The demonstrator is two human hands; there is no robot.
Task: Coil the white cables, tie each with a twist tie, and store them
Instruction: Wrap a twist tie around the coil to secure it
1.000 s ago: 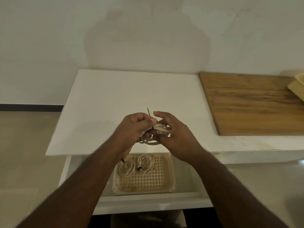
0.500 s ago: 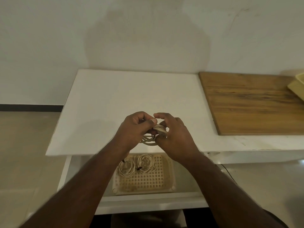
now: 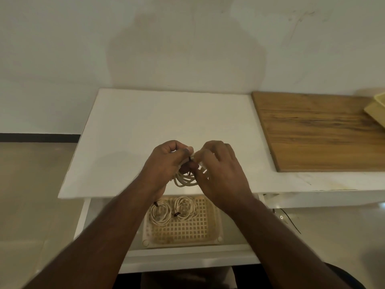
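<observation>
A coiled white cable (image 3: pixel 186 180) hangs between my two hands just above the front of the white table (image 3: pixel 145 126). My left hand (image 3: pixel 166 161) grips the top of the coil with curled fingers. My right hand (image 3: pixel 218 167) pinches the same bundle from the right. A dark twist tie (image 3: pixel 190 159) wraps the coil between my thumbs. Below, in the open drawer, a cream lattice basket (image 3: pixel 187 228) holds two tied white coils, one on the left (image 3: pixel 160 213) and one beside it (image 3: pixel 184 208).
A wooden board (image 3: pixel 316 132) lies on the counter to the right, with a yellowish tray (image 3: pixel 376 109) at its far corner. The open white drawer (image 3: pixel 187 255) juts toward me under the table edge. A thin dark wire (image 3: pixel 291 223) hangs at the right.
The upright end of the twist tie seen a second ago is now folded down against the coil. Both hands shifted slightly, with the right hand turned more over the bundle.
</observation>
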